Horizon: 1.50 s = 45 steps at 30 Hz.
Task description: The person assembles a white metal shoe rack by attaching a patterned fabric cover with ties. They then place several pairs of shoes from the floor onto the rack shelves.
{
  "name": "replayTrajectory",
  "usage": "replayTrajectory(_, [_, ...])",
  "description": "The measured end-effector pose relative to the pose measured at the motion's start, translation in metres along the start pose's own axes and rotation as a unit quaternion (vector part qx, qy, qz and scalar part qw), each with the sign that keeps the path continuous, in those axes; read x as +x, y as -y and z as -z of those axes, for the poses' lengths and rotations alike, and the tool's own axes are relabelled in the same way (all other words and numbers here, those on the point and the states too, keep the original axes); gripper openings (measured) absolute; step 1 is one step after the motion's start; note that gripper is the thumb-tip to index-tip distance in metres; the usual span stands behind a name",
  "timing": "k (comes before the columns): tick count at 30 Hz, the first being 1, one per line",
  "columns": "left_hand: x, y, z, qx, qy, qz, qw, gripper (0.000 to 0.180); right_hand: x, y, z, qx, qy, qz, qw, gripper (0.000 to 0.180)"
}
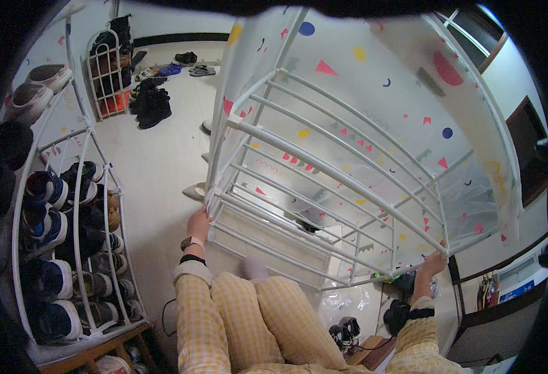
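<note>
- A tall white shoe rack (74,206) is standing at the far left, filling with dark and white sneakers; I am counting about five tiers, the top and bottom ones bending into the dark rim and hard to make out.
- A second, smaller wire rack (107,68) is standing farther back, with loose shoes (152,103) lying on the pale floor (155,162) beside it; their number is unclear.
- The left hand (198,223), wearing one wristwatch (191,242), is closing its fingers around the near left corner of the empty white rack frame (324,168).
- That one frame is tilting across the middle, about three rail tiers showing, its translucent cover (411,81) with coloured shapes hanging around it.
- The right hand (434,260) is gripping the frame's near right corner, fingers curling on a rail.
- Dark shoes (342,329) are lying below, partly hidden by the yellow checked trousers.
</note>
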<state>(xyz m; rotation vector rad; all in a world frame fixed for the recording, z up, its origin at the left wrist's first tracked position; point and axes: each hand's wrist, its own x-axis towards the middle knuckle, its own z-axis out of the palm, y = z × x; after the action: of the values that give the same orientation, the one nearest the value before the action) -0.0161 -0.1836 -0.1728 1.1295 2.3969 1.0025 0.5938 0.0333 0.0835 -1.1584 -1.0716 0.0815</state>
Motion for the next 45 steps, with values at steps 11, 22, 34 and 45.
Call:
replayTrajectory(11, [0.027,-0.003,0.024,0.082,0.061,-0.121,0.987,0.017,0.019,-0.01,-0.024,-0.038,0.017,-0.06,0.997,0.033])
replayTrajectory(22, [0.01,0.028,-0.003,0.135,0.031,-0.108,0.984,0.016,0.046,-0.056,-0.006,-0.329,0.029,0.101,0.938,0.033])
replayTrajectory(34, [0.006,0.03,-0.046,-0.144,-0.059,0.036,0.987,0.022,0.028,-0.047,-0.012,-0.239,0.053,-0.133,0.96,0.046])
replayTrajectory(45, [0.026,0.05,-0.049,-0.1,0.018,-0.017,0.995,0.011,-0.311,-0.027,-0.066,-0.02,0.713,-0.333,0.616,0.024])
